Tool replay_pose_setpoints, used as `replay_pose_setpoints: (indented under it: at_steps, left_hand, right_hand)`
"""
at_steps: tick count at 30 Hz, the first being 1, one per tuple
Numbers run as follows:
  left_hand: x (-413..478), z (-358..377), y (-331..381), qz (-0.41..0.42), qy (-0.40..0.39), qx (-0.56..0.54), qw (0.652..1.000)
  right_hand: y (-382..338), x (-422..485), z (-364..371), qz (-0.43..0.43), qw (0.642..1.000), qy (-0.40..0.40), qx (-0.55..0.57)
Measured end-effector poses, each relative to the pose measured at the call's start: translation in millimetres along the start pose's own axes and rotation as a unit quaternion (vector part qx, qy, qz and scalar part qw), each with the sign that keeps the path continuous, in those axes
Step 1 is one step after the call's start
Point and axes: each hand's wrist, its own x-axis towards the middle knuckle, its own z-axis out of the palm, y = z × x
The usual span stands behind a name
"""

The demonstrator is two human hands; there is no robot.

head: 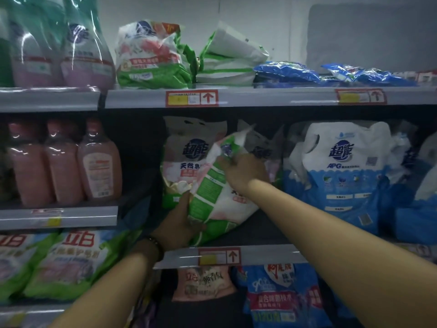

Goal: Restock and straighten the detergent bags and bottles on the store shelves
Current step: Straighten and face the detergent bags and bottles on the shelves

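The scene is dim with a cool, bluish cast. The pale painted wall (260, 24) at the top is the brightest area, while the recess under the grey metal shelf rail (272, 97) sinks into near-black shadow. White glare streaks cross the clear-wrapped pink liquid bottles (82, 58) at upper left. Focus is soft throughout; the green-and-white plastic detergent bag (220, 192) at centre looks smeared, and the red-framed price label (191, 98) is unreadable. Shelf lines bow slightly towards the edges
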Motion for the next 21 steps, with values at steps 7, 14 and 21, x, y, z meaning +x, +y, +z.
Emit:
replay_pose_setpoints:
  at_steps: [7,14,21]
  left_hand:
    - [-11.8,-41.7,-34.0,-0.168,0.126,0.072,0.975]
    - [-19.8,6.2,15.9,-0.107,0.278,0.100,0.949]
    - [4.2,10.3,25.8,-0.083,0.260,0.028,0.962]
  right_hand:
    - [37.4,-1.3,10.9,-0.153,0.987,-0.021,-0.050]
    - [52.8,-15.4,44.0,-0.116,0.992,-0.047,0.010]
    - [30.0,-12.8,41.0,-0.165,0.981,-0.006,0.099]
